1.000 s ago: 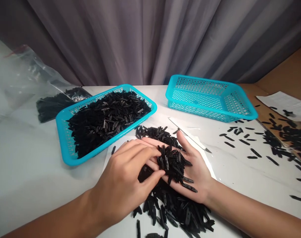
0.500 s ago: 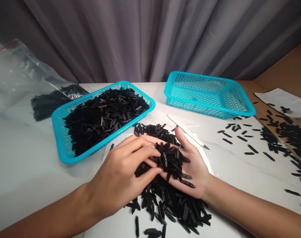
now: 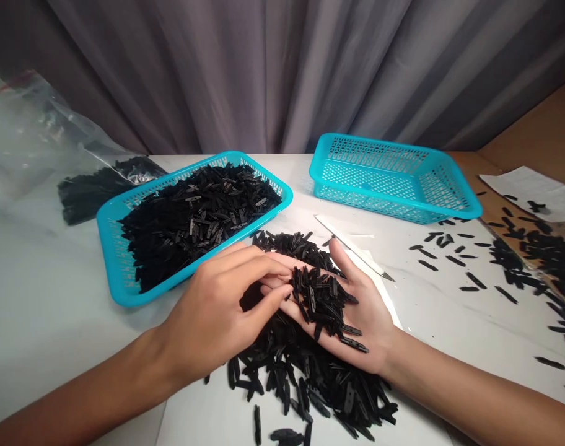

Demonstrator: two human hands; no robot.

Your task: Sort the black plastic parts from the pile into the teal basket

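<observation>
Shifted slightly toward the left of the frame, the left hand [image 3: 215, 316] hovers with its fingers parted and loosely curled, gripping nothing visible. The open right hand [image 3: 366, 328] lies palm up, bearing small black clips [image 3: 317, 303], too many to count. They look light and stiff, best pinched by the body. More lie on a paper sheet [image 3: 194, 412] below. Two baskets: a heaped turquoise basket [image 3: 110, 248] at left, another turquoise basket [image 3: 394, 207] upper right.

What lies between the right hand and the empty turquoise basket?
Head view: a pointed white strip lies between the right hand and the empty basket.
</observation>
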